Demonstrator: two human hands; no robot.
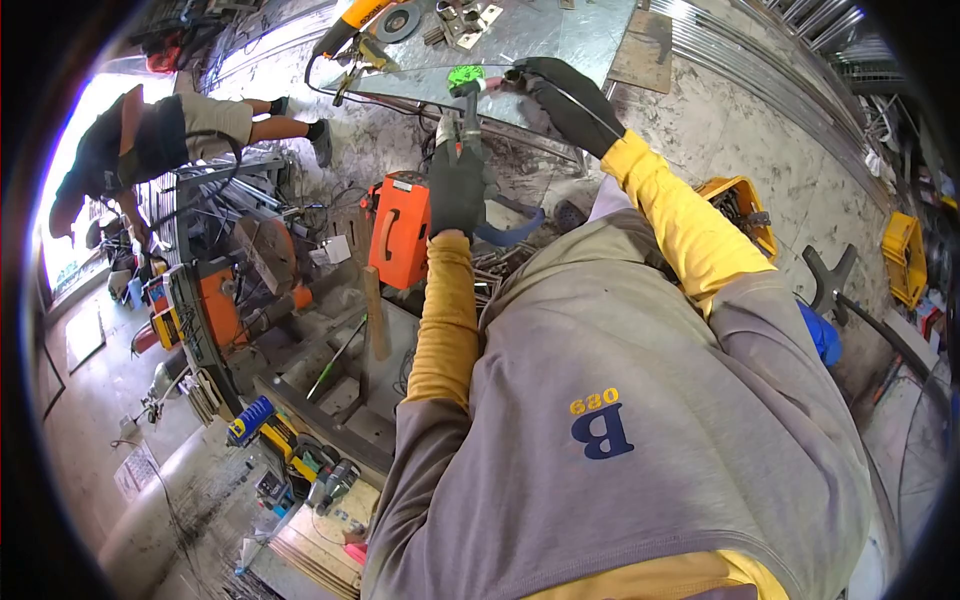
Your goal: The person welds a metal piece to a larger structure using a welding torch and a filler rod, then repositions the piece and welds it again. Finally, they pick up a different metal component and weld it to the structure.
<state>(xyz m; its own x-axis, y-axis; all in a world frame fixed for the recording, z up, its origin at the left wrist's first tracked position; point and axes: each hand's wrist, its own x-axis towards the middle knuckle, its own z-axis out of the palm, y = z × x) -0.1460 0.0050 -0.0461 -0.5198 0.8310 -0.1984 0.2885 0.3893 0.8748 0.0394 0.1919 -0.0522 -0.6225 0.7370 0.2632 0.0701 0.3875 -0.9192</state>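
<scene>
My left hand (458, 188), in a dark glove, is closed round a grey tool with a stubby upright handle (470, 118). Its upper end reaches the sheet-metal table's near edge in this view. My right hand (572, 105), gloved too, is bent over the table edge, fingertips pinched at a small dark end beside a reddish piece (490, 84). A thin pale rod (590, 110) runs along this hand toward the wrist. Just beyond the tool's top shows a bright green patch (465, 75). I cannot tell what exactly the right fingertips grip.
On the metal table (545, 40) lie an angle grinder (360, 15), a disc (398, 22) and small metal parts. An orange machine box (400, 230) stands below. Another person (150, 135) bends at the left. Yellow crates (740, 205) and long metal tubes (760, 80) are at right.
</scene>
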